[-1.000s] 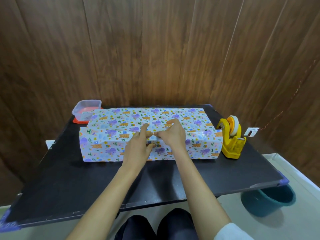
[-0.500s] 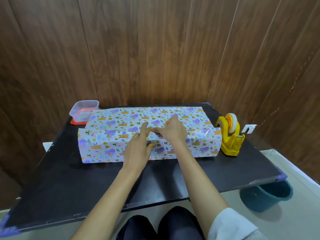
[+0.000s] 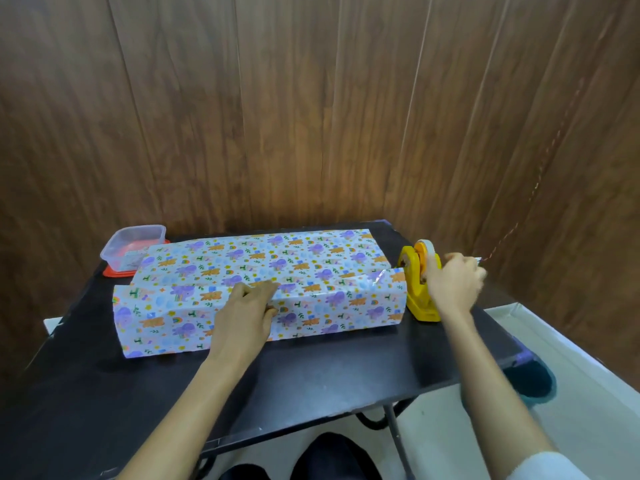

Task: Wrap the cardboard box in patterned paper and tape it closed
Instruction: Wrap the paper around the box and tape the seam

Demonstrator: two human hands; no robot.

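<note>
A black table [image 3: 311, 372] stands against a wood-panelled wall [image 3: 311, 116], with the paper-wrapped box [image 3: 277, 265] mid-table. One left hand [image 3: 247, 313] presses its seam, fingers together. The right hand [image 3: 453, 285] is at the yellow tape dispenser [image 3: 414, 292] beside the box, its fingers too blurred to read. A plastic container [image 3: 133, 245] sits behind.

Your right hand [image 3: 453, 285] has left the overlapped seam of the patterned paper [image 3: 311, 268] and swung out to the yellow tape dispenser [image 3: 417, 292] at the right end of the bench [image 3: 311, 368], its blurred fingers curled by the cutter, so your left hand [image 3: 247, 308] now pins that seam alone.
</note>
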